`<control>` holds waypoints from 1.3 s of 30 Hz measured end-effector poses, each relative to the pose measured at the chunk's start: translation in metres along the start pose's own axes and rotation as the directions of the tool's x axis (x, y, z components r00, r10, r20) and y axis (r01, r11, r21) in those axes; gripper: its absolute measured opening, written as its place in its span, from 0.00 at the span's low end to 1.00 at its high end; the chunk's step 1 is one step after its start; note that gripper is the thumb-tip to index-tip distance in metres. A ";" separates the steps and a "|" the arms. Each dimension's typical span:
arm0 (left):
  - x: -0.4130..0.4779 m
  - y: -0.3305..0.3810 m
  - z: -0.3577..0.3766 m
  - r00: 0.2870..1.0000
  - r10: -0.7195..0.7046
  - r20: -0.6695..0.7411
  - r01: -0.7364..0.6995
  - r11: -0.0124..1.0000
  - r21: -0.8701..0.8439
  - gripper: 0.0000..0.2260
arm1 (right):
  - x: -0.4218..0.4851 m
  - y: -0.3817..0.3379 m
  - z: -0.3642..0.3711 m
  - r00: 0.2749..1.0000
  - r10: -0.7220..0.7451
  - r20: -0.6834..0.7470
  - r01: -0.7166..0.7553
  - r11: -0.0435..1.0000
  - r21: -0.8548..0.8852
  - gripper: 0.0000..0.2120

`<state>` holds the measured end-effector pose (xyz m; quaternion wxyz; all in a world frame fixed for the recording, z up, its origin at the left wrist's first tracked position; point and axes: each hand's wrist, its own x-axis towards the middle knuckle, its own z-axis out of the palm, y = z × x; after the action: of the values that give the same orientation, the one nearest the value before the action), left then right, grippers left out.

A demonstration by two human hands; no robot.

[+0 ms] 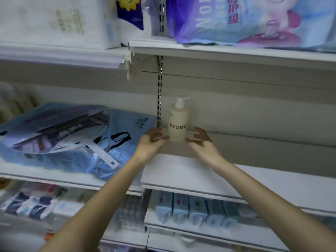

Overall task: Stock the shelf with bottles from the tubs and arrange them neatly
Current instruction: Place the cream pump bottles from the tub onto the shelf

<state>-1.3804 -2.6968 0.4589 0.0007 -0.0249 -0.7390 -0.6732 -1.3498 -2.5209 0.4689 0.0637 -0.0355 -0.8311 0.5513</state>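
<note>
A cream pump bottle (177,122) labelled ZYOME stands upright at the back left corner of the white middle shelf (236,180), against the rear panel. My left hand (151,140) is just left of its base, fingers spread, fingertips at or very near the bottle. My right hand (201,140) is just right of the base, fingers apart, with a small gap to the bottle. Neither hand wraps around it. No tubs are in view.
A blue plastic-wrapped package (69,137) lies on the neighbouring shelf to the left. Large blue and purple packs (245,20) sit on the upper shelf. Boxed goods (190,208) fill the shelf below. A slotted upright (159,99) runs behind the bottle.
</note>
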 end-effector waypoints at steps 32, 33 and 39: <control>-0.494 -0.196 0.207 0.772 -0.526 -0.357 0.478 0.850 -0.221 0.15 | -0.336 0.231 -0.126 0.790 0.253 0.558 -0.232 0.967 -0.110 0.21; -0.509 -0.204 0.212 0.738 -0.568 -0.364 0.506 0.823 -0.258 0.15 | -0.344 0.242 -0.126 0.777 0.286 0.560 -0.258 0.957 -0.132 0.21; -0.577 -0.248 0.224 0.543 -0.737 -0.402 0.591 0.676 -0.440 0.15 | -0.370 0.285 -0.113 0.704 0.410 0.580 -0.326 0.912 -0.249 0.21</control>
<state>-0.8067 -2.5169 0.1711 -0.0473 0.4540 -0.5661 -0.6864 -0.9703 -2.3550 0.2248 -0.3271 -0.0216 -0.8143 0.4791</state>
